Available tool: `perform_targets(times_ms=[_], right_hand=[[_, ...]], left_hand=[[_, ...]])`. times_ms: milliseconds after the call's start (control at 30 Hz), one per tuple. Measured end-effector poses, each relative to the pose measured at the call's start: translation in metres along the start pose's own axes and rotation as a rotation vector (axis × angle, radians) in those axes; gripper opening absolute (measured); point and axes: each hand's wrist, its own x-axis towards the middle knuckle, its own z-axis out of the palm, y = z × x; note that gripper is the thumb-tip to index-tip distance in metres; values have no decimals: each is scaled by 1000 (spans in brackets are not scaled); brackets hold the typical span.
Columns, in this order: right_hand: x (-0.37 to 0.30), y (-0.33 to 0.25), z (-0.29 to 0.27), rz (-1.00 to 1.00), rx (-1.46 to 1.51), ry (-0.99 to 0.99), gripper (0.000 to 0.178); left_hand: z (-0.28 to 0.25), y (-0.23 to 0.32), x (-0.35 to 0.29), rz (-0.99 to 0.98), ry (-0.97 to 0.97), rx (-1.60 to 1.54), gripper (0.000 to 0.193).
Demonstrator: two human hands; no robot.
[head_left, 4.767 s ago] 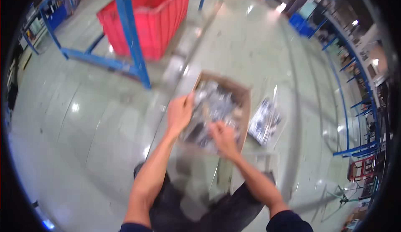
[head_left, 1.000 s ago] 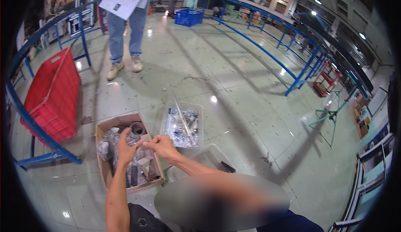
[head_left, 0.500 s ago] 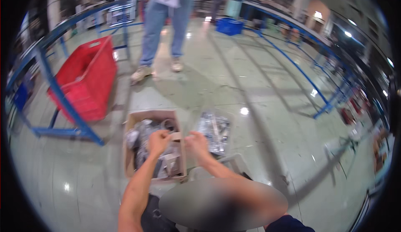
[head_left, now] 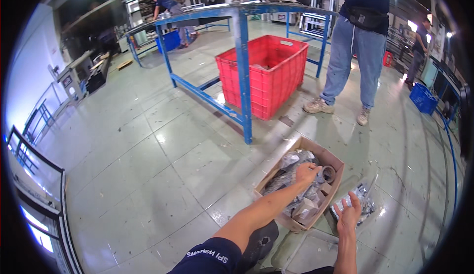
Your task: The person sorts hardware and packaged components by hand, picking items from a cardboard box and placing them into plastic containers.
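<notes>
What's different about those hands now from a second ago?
The right hand moved away from the left hand, out to the right, and is now open. The left hand stayed over the cardboard box, which, like the red crate, stayed on the floor.

tan box (head_left: 321, 152), silvery-grey bags (head_left: 282, 179), brownish tape roll (head_left: 323, 177), red crate (head_left: 277, 90), blue frame (head_left: 244, 76)

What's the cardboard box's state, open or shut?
Open: the cardboard box has an uncovered top, showing a tape roll and crumpled plastic inside.
</notes>
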Motion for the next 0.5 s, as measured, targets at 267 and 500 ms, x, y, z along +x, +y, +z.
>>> perform_targets(times_ms=[267,500], right_hand=[[-4,-11,-1,37,-165,-19,56],[-10,-12,-11,6,139,59,54]], left_hand=[[-6,22,0,-237,224,-37,23],[26,4,-1,7,215,34,44]])
